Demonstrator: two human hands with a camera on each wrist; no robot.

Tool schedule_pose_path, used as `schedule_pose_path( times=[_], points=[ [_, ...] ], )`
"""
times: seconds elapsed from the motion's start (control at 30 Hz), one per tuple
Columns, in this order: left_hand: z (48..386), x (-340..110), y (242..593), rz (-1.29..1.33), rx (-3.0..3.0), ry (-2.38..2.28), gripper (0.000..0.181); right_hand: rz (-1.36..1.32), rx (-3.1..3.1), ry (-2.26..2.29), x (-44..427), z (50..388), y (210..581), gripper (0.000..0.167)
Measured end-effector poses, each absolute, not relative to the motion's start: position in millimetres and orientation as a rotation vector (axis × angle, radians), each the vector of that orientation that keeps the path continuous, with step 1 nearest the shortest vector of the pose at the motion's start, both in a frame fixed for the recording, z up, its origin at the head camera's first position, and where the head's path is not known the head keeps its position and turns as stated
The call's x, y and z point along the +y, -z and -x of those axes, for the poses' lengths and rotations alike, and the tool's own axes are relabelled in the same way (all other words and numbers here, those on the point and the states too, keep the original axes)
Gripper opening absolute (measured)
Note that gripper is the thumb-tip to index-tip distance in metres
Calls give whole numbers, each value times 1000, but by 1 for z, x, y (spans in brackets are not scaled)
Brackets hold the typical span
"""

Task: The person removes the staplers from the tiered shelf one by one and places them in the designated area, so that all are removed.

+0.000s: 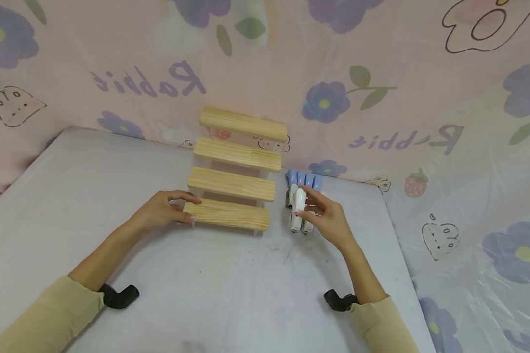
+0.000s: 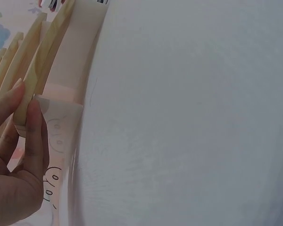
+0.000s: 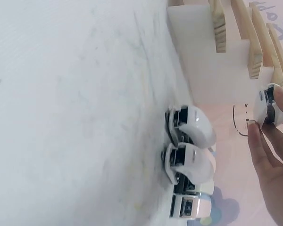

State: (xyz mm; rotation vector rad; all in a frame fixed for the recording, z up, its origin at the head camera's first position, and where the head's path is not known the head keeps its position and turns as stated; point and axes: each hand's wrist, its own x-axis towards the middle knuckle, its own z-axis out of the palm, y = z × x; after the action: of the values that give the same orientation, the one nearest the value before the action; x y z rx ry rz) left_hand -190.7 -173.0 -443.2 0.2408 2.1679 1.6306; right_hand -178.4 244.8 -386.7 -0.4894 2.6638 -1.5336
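Observation:
A stepped wooden shelf (image 1: 229,214) with several pale planks on translucent supports stands toward the back of the table. My left hand (image 1: 159,211) grips the left end of its lowest plank, thumb on one face and fingers on the other, as the left wrist view shows on the plank (image 2: 45,59). To the shelf's right, my right hand (image 1: 333,223) pinches a white stapler (image 1: 299,198) between thumb and fingers. That stapler (image 3: 270,107) is held up off the table, apart from two white staplers (image 3: 198,128) standing side by side in the right wrist view.
A row of several blue staplers (image 1: 301,177) stands at the table's back edge, behind the white ones. Patterned cloth (image 1: 265,59) hangs behind and at the right of the white table (image 1: 229,284). Black curved pieces (image 1: 120,297) sit at both wrists.

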Motion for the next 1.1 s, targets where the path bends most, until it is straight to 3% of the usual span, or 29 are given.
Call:
schedule_pose_path(
  times=[0.23, 1.1],
  points=[
    [192, -173, 445, -237, 2157, -1641, 51, 500, 2655, 1588, 273, 185, 414, 67],
    [193, -173, 443, -235, 2156, -1636, 50, 373, 2742, 1491, 316, 169, 433, 69]
  ],
)
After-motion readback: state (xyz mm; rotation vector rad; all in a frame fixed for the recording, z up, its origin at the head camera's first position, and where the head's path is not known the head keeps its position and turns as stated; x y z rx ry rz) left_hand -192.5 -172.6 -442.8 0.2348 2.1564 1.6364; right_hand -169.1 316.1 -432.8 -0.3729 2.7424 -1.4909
